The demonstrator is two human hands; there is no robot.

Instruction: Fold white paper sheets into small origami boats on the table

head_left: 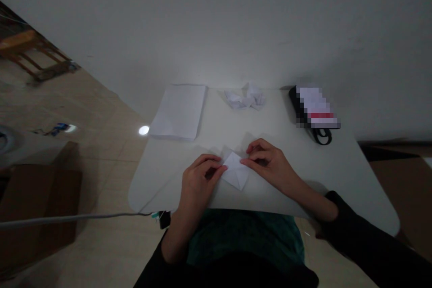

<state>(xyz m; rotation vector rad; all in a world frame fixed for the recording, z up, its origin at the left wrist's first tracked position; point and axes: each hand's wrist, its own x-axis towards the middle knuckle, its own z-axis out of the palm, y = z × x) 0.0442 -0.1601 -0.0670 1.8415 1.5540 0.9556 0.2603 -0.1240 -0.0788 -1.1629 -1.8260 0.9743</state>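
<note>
A small folded white paper (236, 172), roughly diamond-shaped with creases, lies near the front edge of the white table. My left hand (201, 180) pinches its left corner between thumb and fingers. On the other side, my right hand (270, 162) has its thumb at the paper's upper right edge, with the index finger curled just above. Both hands keep the paper low over the tabletop. The fingertips hide small parts of its edges.
A stack of white sheets (180, 111) lies at the table's back left. Folded paper pieces (246, 98) sit at the back middle. A black case (315, 107) with a strap is at the back right, by the wall. A cable (84, 218) runs at the lower left.
</note>
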